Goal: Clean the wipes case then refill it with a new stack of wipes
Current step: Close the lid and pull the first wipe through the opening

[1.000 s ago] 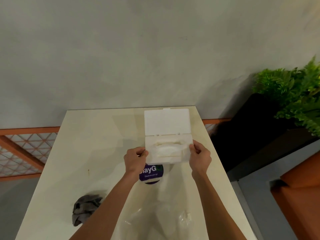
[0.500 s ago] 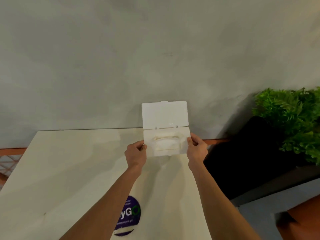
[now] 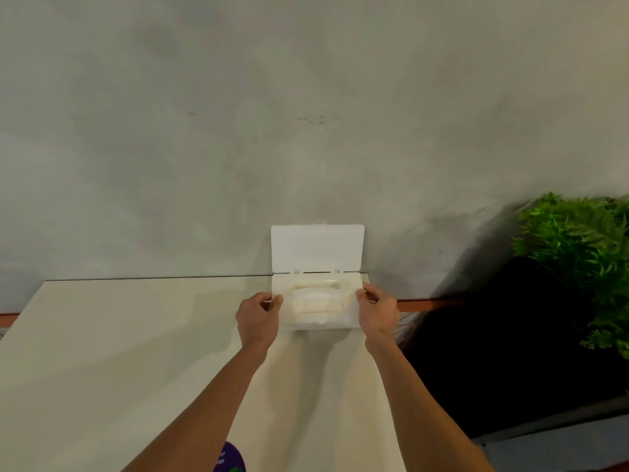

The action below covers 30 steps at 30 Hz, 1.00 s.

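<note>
wipes case [image 3: 306, 323] moved nearer wall [image 3: 306, 131] | lid [image 3: 316, 248] open, white wipes [image 3: 316, 299] inside | left hand [image 3: 258, 318], right hand [image 3: 377, 311] grip its ends

bench [image 3: 102, 352]: cream, glossy | far edge: meets grey wall [image 3: 238, 131] | on it: purple label [image 3: 231, 459], white lettering, near edge, cut off by frame

Single head-worn wide-angle view, facing forward and down.
It looks from close above across the cream table [image 3: 102, 335] to the grey wall [image 3: 238, 131].
</note>
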{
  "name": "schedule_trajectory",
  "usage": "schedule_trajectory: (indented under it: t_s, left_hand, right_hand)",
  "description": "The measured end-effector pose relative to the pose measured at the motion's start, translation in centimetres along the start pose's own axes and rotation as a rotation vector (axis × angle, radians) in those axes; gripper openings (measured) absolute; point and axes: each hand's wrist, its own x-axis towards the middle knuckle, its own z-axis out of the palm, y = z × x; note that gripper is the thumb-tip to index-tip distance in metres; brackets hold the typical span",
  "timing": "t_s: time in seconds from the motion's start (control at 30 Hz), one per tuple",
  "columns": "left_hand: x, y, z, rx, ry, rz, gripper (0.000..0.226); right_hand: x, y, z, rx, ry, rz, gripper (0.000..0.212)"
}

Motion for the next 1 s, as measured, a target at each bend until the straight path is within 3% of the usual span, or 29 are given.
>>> schedule_trajectory:
  t_s: [0.23,0.37,0.47,1.0]
  left_hand:
    - [1.3,-0.9,1.4,0.024,-0.04,0.053,0.019]
    - [2.6,-0.6,2.6,-0.128,-0.196,0.004,0.062]
    - [3.5,-0.3,3.5,-0.13,-0.241,-0.035,0.074]
    - [2.5,0.9,3.3,-0.082,-0.171,0.002,0.057]
  right_hand:
    - [1.4,0.7,-0.1,-0.048,-0.01,-0.046,0.025]
    - [2.1,0.6,0.6,-0.117,-0.068,-0.107,0.037]
    - [2.5,0.7,0.9,-0.083,-0.141,-0.097,0.046]
    - [3.3,0.3,0.6,-0.075,-0.189,-0.099,0.049]
